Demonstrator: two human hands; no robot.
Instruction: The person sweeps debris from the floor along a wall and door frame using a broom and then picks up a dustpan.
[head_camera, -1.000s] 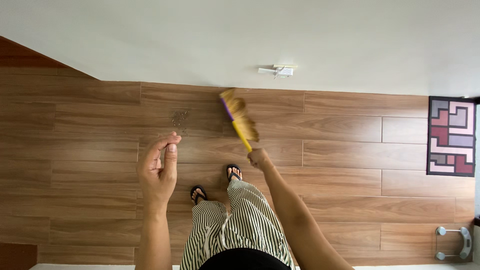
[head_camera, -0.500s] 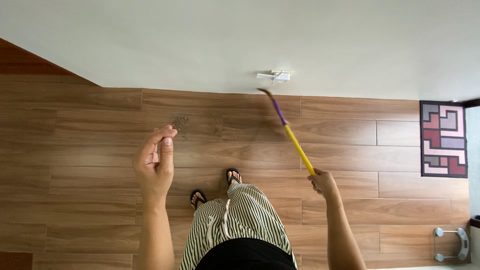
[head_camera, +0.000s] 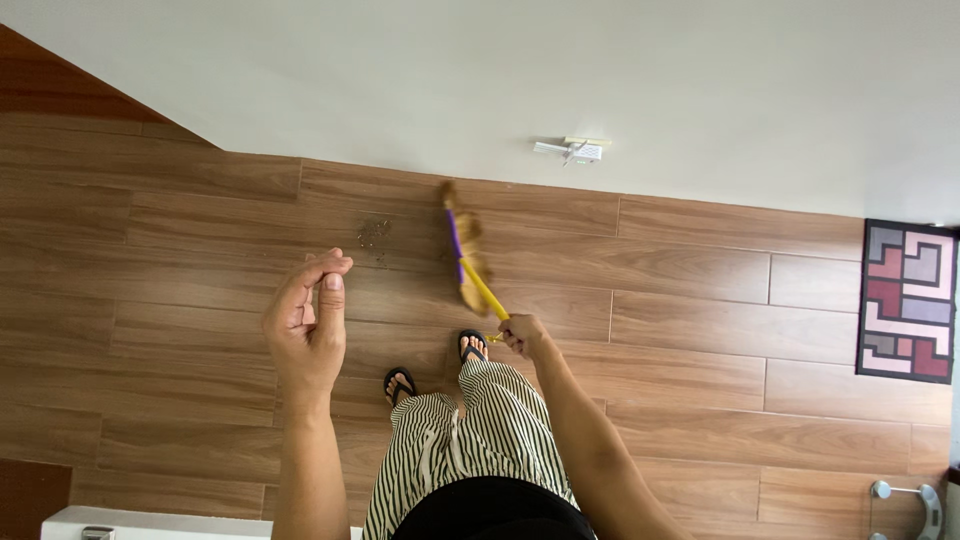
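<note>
Sweeping goes on with the broom (head_camera: 467, 256) out in front of the person's feet, its straw head down on the wood floor (head_camera: 700, 330) and slightly blurred, between the sandals and the white wall (head_camera: 480, 70). The right hand (head_camera: 522, 333) has its fingers wrapped tight round the end of the yellow handle, low and close to the striped trousers (head_camera: 480, 440). A small patch of dirt (head_camera: 373, 233) lies on the boards just left of the bristles, apart from them. To my eye a good stroke here would be short and low, bristles kept flat to the planks and drawn toward that patch so the crumbs gather and don't scatter toward the wall. A flick at the end would likely throw dust about. The left hand (head_camera: 305, 325) is raised, empty, fingers curled loosely with the thumb lying along the forefinger; it touches nothing. A white plug fitting (head_camera: 572, 150) sits on the wall just beyond the broom tip, worth keeping the bristles off. Off to the right edge lies a patterned mat (head_camera: 907, 300), well apart.
</note>
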